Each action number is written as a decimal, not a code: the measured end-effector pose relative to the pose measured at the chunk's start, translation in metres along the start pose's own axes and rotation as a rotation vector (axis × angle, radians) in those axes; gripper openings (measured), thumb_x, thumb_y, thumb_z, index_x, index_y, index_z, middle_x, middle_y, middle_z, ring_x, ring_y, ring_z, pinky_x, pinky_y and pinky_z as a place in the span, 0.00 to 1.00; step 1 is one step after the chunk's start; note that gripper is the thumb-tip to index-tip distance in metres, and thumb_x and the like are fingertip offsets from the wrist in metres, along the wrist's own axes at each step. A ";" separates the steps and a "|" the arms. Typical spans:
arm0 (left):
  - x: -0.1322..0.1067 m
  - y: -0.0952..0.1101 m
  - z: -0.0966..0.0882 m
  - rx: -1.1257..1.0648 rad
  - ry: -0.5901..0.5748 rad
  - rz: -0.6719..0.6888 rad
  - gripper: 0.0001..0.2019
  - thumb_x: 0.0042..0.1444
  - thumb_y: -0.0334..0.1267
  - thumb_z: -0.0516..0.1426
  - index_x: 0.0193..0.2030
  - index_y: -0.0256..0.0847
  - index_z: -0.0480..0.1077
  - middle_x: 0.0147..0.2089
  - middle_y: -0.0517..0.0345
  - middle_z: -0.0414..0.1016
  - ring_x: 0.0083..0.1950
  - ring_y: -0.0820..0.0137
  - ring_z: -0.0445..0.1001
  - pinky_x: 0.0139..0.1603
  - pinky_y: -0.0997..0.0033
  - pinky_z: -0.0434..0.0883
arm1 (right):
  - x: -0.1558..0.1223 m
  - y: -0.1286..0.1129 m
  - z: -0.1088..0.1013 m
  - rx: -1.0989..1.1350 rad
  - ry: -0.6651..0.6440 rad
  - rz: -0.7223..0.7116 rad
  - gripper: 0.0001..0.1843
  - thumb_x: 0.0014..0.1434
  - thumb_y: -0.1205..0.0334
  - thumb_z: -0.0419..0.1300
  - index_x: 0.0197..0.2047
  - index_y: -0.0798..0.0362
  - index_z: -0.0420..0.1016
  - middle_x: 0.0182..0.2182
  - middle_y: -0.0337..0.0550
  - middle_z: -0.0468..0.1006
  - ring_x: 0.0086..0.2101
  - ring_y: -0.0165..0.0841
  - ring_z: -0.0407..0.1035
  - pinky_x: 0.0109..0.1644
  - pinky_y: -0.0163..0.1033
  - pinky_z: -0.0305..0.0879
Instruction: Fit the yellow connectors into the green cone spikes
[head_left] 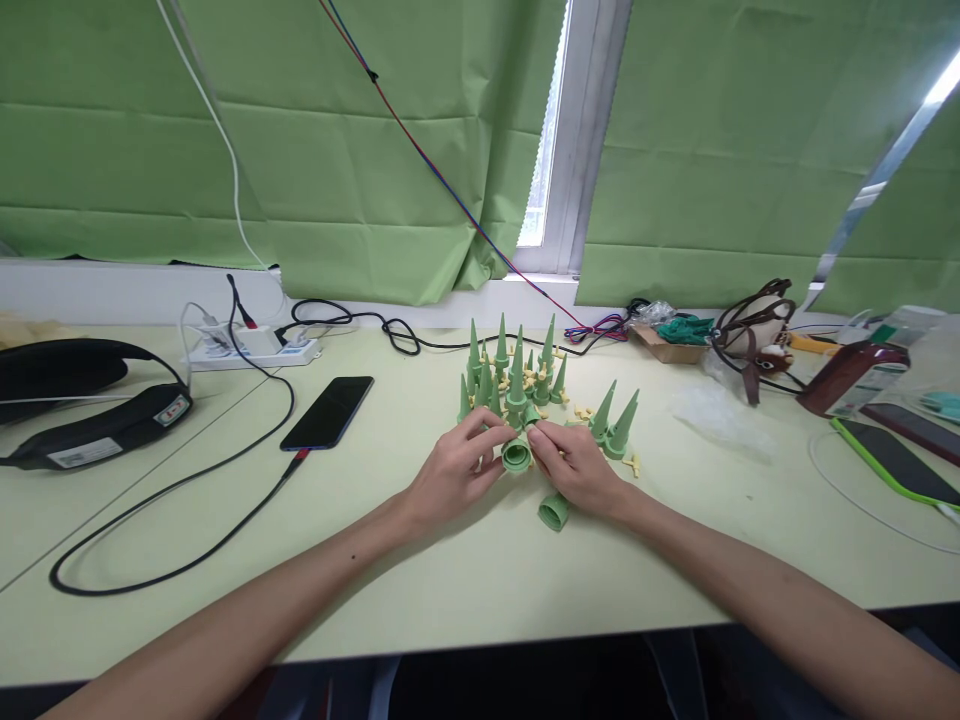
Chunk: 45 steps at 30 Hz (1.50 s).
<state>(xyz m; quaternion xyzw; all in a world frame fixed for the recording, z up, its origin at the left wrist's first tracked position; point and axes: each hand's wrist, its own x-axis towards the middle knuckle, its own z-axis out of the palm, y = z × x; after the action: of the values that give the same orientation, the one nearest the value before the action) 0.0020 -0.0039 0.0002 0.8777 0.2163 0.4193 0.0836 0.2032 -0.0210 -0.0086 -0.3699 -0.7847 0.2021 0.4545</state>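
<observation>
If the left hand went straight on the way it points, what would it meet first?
Likely the right hand, just across the green piece between them; exact depth is unclear.

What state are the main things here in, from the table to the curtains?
Hollow green plastic part: held between left hand and right hand, open end showing
Loose green hollow plastic piece: lying tipped over
Pointed green plastic cones: standing upright
Small yellow branching pieces: scattered
Black rectangular phone: flat, screen dark
White plastic power strip: plugs inserted
Green fabric curtains: drawn, gap showing window
</observation>
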 end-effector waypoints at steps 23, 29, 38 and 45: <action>0.009 0.006 -0.002 -0.592 -0.167 -0.695 0.21 0.65 0.56 0.51 0.32 0.39 0.66 0.18 0.66 0.61 0.19 0.76 0.62 0.22 0.75 0.59 | 0.003 0.003 -0.001 0.017 0.026 0.030 0.14 0.68 0.59 0.53 0.30 0.52 0.67 0.20 0.32 0.63 0.22 0.27 0.56 0.29 0.33 0.53; 0.009 0.007 -0.004 -0.521 -0.166 -0.633 0.19 0.64 0.53 0.54 0.31 0.39 0.64 0.20 0.66 0.62 0.21 0.76 0.63 0.23 0.76 0.61 | 0.002 0.005 -0.001 -0.003 0.000 0.017 0.15 0.69 0.58 0.52 0.30 0.52 0.66 0.20 0.32 0.61 0.22 0.27 0.54 0.28 0.33 0.52; 0.009 0.006 -0.001 -0.359 -0.095 -0.438 0.13 0.63 0.47 0.57 0.36 0.37 0.71 0.40 0.54 0.68 0.31 0.76 0.67 0.25 0.77 0.67 | 0.002 0.003 -0.001 -0.023 0.011 -0.015 0.21 0.70 0.58 0.49 0.24 0.51 0.50 0.19 0.31 0.51 0.21 0.26 0.48 0.27 0.35 0.47; 0.004 0.004 0.002 -0.185 0.008 -0.168 0.05 0.62 0.37 0.59 0.40 0.38 0.73 0.41 0.56 0.68 0.25 0.81 0.63 0.25 0.77 0.66 | 0.001 0.006 0.000 -0.045 0.001 0.006 0.22 0.71 0.57 0.46 0.24 0.51 0.50 0.18 0.31 0.51 0.20 0.26 0.47 0.27 0.36 0.47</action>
<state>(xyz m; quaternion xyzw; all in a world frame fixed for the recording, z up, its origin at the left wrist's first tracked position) 0.0072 -0.0058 0.0031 0.8434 0.2500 0.4324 0.1981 0.2048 -0.0166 -0.0117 -0.3825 -0.7875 0.1858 0.4461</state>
